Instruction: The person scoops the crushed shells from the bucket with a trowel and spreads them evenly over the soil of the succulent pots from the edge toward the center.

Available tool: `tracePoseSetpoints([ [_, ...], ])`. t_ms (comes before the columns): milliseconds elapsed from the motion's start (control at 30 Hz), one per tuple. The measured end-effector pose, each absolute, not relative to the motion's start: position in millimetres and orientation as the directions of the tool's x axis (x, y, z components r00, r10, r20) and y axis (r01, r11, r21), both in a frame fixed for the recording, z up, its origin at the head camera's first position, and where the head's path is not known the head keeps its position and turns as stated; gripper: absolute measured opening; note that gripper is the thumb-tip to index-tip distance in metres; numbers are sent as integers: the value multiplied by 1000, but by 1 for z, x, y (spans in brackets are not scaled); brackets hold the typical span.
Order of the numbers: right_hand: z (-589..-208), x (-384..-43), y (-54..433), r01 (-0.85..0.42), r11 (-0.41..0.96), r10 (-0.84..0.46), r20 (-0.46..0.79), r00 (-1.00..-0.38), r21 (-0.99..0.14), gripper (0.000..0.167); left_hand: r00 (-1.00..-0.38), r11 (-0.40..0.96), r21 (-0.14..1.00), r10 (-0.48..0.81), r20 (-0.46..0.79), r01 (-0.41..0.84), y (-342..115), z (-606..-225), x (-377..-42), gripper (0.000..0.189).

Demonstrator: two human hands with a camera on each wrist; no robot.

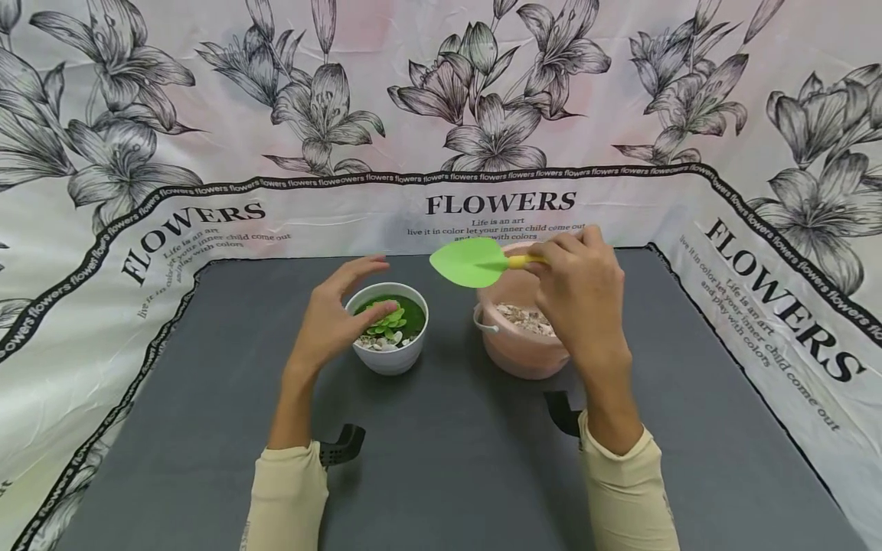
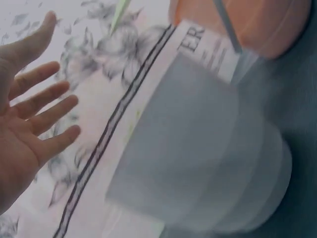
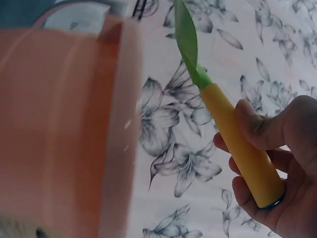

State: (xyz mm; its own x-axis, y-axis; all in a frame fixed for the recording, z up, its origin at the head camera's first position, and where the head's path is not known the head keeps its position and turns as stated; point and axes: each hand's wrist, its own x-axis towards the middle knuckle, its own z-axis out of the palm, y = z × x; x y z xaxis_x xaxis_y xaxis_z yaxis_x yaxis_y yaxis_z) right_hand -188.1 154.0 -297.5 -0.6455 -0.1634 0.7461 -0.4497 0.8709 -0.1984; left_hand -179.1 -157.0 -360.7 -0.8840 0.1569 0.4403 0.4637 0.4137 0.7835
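Note:
My right hand (image 1: pixel 582 295) grips the yellow handle of a toy trowel (image 3: pixel 240 144), its green blade pointing left in the head view. The trowel is up over the rim of a pink bucket (image 1: pixel 520 356) that has pale gravel (image 1: pixel 527 319) inside. To the left, my left hand (image 1: pixel 334 314) is beside a white pot (image 1: pixel 391 361), fingers spread and holding nothing. In the left wrist view its fingers stand apart from the pot's wall. A green succulent (image 1: pixel 387 321) grows in the pot, with white pebbles (image 1: pixel 386 341) at its front; my thumb overlaps the plant in the head view.
Pot and bucket stand side by side on a dark grey tabletop (image 1: pixel 441 459). White cloth (image 1: pixel 344 210) printed with flowers and lettering rises behind and along both sides. A white bucket handle (image 1: pixel 486 323) hangs on the bucket's left side. Black camera mounts (image 1: pixel 342 445) stick out from both wrists.

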Motion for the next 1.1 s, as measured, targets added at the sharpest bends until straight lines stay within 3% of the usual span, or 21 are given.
tracePoseSetpoints([
  [233, -302, -189, 184, -378, 891, -68, 749, -659, -252, 10, -837, 424, 721, 254, 485, 547, -125, -359, -189, 52],
  [533, -301, -186, 221, -259, 929, 15, 727, -686, -264, 10, -830, 454, 695, 322, 456, 558, -89, -367, -199, 56],
  [833, -324, -199, 220, -248, 967, -149, 671, -726, -53, 12, -840, 536, 647, 368, 399, 542, -39, -374, -210, 66],
  [967, -331, -204, 210, -239, 968, -234, 592, -771, 72, 20, -863, 568, 651, 374, 339, 503, -25, -380, -210, 74],
  [1100, -335, -208, 201, -259, 950, -313, 497, -809, 176, 31, -867, 583, 643, 369, 335, 497, -21, -383, -209, 71],
])
